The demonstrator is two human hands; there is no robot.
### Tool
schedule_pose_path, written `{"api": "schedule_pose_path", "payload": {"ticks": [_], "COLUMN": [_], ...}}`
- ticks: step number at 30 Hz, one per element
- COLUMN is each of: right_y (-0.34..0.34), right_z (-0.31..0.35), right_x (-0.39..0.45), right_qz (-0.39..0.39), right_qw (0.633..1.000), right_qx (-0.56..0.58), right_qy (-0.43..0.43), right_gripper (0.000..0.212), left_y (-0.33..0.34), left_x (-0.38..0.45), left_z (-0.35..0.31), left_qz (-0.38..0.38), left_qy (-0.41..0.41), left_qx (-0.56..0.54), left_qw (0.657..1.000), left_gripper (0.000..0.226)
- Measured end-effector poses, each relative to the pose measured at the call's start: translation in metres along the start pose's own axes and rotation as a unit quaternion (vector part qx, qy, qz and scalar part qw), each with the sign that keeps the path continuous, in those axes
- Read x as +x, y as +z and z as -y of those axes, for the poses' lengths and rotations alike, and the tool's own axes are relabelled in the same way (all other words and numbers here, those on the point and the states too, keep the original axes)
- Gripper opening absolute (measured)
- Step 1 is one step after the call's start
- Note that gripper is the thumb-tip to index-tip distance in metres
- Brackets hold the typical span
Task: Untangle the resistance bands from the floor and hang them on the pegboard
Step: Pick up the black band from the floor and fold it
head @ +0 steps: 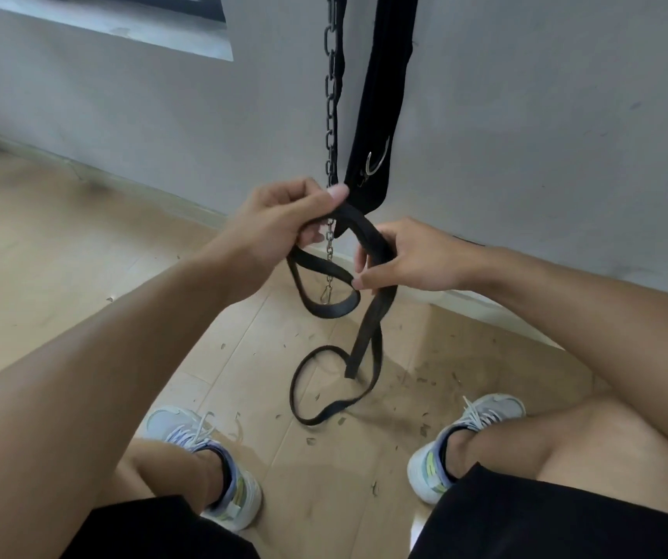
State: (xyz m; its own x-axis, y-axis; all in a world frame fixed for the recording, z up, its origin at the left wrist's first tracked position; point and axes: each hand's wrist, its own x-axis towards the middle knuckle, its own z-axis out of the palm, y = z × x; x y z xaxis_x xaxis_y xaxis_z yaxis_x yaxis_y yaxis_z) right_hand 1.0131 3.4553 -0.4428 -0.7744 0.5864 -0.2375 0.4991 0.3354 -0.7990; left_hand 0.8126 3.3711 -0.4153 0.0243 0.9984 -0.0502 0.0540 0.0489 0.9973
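Observation:
A black resistance band hangs twisted between my two hands, and its lower loops lie on the wooden floor between my feet. My left hand grips the band's upper part, thumb pressed on top of it. My right hand holds a strand a little lower and to the right, fingers curled around it. A loop of the band sags below and between the hands. No pegboard is in view.
A metal chain with a clip at its end and a black padded belt hang against the grey wall just behind my hands. My shoes stand on the floor, which is strewn with small dark scraps.

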Motion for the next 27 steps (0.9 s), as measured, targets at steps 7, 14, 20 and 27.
{"api": "schedule_pose_path", "payload": {"ticks": [7, 14, 20, 27], "right_y": [-0.011, -0.002, 0.002, 0.005], "right_z": [-0.009, 0.01, 0.018, 0.024], "right_x": [-0.002, -0.005, -0.006, -0.009], "right_qz": [-0.076, -0.113, -0.089, -0.09], "right_qw": [0.995, 0.983, 0.977, 0.975], "right_qx": [-0.054, -0.143, -0.194, -0.201], "right_qy": [0.031, 0.0, 0.004, -0.029], "right_gripper": [0.028, 0.038, 0.044, 0.047], "left_y": [-0.033, -0.003, 0.002, 0.001], "left_x": [0.006, -0.004, -0.001, -0.006], "left_z": [0.007, 0.006, -0.006, -0.001], "left_qz": [-0.071, 0.062, 0.055, 0.104], "left_qy": [-0.082, -0.112, -0.06, -0.108], "left_qx": [0.096, 0.207, 0.273, 0.308], "left_qw": [0.989, 0.97, 0.959, 0.94], "left_gripper": [0.037, 0.063, 0.029, 0.031]}}
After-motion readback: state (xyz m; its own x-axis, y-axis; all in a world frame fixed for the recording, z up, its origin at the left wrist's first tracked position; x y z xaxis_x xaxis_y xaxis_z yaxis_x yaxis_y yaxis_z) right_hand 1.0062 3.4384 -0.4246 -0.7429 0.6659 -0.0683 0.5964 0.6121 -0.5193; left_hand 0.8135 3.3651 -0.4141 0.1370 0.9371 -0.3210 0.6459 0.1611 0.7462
